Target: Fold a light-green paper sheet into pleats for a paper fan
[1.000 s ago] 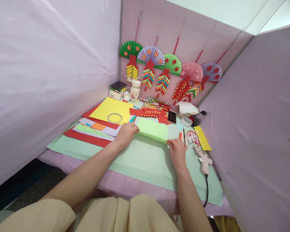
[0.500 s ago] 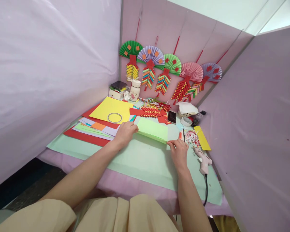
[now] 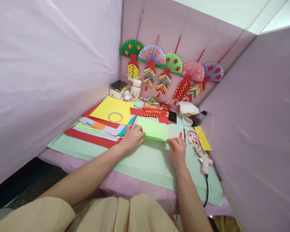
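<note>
A light green sheet of paper, folded into pleats along its near edge, lies on the pale green mat. My left hand pinches the sheet's near left corner, fingers curled onto it. At the near right corner my right hand pinches the folded edge between thumb and fingers. Both forearms reach in from the bottom of the view.
Stacked coloured sheets with a yellow one and a tape ring lie left. Red paper rolls, a phone, tape roll, yellow strip and glue gun sit right. Paper fans hang on the back wall.
My left hand has slid right and nearer along the sheet's near edge, pressing the fold flatter. My right hand stays at the right corner.
</note>
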Available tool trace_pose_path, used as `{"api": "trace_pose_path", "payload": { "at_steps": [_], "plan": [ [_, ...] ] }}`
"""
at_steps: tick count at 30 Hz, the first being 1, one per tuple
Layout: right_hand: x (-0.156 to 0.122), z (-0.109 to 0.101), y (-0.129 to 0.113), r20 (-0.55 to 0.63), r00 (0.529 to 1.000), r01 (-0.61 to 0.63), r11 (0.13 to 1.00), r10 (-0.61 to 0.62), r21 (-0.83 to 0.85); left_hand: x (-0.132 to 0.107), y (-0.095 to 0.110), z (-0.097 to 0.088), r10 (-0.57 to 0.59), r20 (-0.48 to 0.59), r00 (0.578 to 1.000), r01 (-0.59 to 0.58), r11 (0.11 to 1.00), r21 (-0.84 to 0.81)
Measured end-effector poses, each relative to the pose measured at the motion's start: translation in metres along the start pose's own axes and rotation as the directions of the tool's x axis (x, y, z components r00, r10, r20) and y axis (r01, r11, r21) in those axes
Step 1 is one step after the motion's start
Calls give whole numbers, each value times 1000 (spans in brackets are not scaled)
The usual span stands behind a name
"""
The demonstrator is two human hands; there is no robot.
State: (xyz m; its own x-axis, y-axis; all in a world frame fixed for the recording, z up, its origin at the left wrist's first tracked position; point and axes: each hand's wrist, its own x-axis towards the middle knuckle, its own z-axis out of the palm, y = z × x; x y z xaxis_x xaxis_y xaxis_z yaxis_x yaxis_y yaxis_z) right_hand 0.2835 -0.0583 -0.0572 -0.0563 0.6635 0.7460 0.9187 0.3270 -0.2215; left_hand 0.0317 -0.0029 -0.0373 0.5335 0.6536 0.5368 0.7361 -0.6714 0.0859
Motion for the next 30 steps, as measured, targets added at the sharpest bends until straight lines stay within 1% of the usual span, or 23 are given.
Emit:
{"api": "trace_pose_path", "payload": {
  "at_steps": [3, 6, 8, 10, 12, 13, 14, 15, 17, 19, 21, 23, 25, 27, 29, 30],
  "plan": [
    [0, 0, -3, -8, 1000, 24, 999, -23, 47, 0, 10, 4, 78, 16, 997, -77, 996, -52],
    [-1, -1, -6, -30, 999, 17, 996, -15, 85, 0, 12, 9, 74, 7, 997, -74, 994, -84],
    [-1, -3, -9, -89, 996, -4, 995, 13, 104, 0, 10, 10, 29, -50, 998, -36, 990, -137],
    [0, -6, -12, -179, 982, -35, 993, 56, 115, 0, 9, 8, -45, -144, 989, 8, 969, -248],
    [1, -8, -14, -263, 960, -63, 991, 93, 120, 1, 8, 5, -156, -223, 962, 57, 917, -394],
    [1, -9, -15, -295, 950, -68, 990, 101, 120, 1, 8, 3, -222, -238, 946, 88, 879, -469],
    [2, -10, -15, -318, 943, -67, 991, 102, 119, 2, 9, 2, -296, -229, 927, 129, 828, -546],
    [2, -10, -15, -331, 939, -62, 991, 97, 115, 3, 10, 2, -372, -193, 908, 179, 762, -622],
    [2, -10, -17, -332, 941, -43, 994, 73, 97, 4, 13, 3, -497, -52, 866, 290, 584, -758],
    [0, -9, -22, -289, 957, -7, 997, 29, 76, 5, 18, 7, -557, 126, 821, 378, 364, -851],
    [-3, -6, -30, -207, 978, 54, 996, -39, 68, 5, 24, 13, -558, 270, 784, 421, 160, -893],
    [-5, -2, -39, -97, 989, 120, 991, -114, 59, 4, 32, 19, -535, 374, 758, 446, 6, -895],
    [-6, 3, -49, 44, 988, 148, 989, -149, 22, 3, 40, 22, -522, 442, 730, 462, -99, -881],
    [-6, 7, -54, 160, 976, 153, 988, -148, -17, 2, 46, 24, -511, 504, 697, 480, -190, -857],
    [-6, 10, -55, 229, 964, 149, 988, -136, -39, 2, 48, 23, -491, 565, 663, 499, -271, -823],
    [-5, 10, -54, 249, 960, 143, 989, -128, -43, 2, 48, 22, -470, 593, 653, 514, -300, -804]
  ]
}}
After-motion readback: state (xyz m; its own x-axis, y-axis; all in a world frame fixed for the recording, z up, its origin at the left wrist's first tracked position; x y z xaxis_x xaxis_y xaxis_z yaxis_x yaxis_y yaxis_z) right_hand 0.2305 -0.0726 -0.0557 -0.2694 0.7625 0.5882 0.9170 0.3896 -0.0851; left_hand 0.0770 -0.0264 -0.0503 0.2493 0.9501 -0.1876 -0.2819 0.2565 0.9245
